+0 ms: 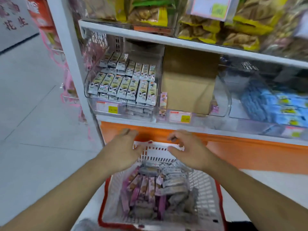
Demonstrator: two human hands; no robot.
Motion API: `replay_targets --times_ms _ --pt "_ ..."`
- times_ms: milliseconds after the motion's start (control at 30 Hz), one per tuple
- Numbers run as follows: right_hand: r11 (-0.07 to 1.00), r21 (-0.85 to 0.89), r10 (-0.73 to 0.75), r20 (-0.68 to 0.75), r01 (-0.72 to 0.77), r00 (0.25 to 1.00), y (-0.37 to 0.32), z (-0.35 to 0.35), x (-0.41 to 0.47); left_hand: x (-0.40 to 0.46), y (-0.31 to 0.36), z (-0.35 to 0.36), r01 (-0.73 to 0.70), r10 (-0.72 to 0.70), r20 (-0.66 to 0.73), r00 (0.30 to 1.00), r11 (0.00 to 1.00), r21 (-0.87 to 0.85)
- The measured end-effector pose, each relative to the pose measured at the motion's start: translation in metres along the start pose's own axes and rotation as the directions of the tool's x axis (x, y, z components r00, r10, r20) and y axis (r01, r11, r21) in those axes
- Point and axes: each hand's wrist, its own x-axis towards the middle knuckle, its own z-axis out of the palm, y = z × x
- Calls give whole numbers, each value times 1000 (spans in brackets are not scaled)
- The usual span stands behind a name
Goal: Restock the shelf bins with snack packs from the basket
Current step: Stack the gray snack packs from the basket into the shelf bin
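A white basket with a red rim sits low in front of the shelf, filled with pink snack packs on the left and grey snack packs on the right. My left hand and my right hand hover over the basket's far rim, fingers relaxed, holding nothing. Above, a clear shelf bin holds rows of grey-green snack packs. The neighbouring clear bin holds a brown cardboard box and a few pink packs along its left side.
A bin of blue packs stands at the right. The shelf above carries yellow-edged snack bags. An orange panel runs below the shelf edge. Grey tiled floor lies to the left.
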Motion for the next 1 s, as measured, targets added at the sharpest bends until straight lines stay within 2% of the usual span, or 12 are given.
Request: replay_targets --times_ms 100,233,333,433,533,667,867,1000 --pt "969 -44 247 99 -243 964 60 41 -13 0 -27 47 57 -63 51 997 991 119" --pt "912 -30 408 151 -409 900 119 90 -15 -3 -65 90 223 -239 80 968 960 170" --pt "860 46 496 162 -509 853 154 118 -12 -5 -77 117 267 -282 123 951 955 129" --pt "800 125 576 110 -586 810 171 138 -4 -4 -82 139 282 -302 95 949 943 177" --pt "786 127 607 28 -605 794 181 154 3 0 -87 150 289 -314 50 948 917 275" --pt "772 120 635 -91 -624 767 185 163 5 2 -90 156 293 -337 59 940 883 367" --pt "814 108 580 -104 -571 808 183 160 4 3 -89 156 295 -351 67 934 864 408" --pt "868 101 495 -110 -486 862 161 144 2 6 -85 149 349 -406 102 908 870 349"
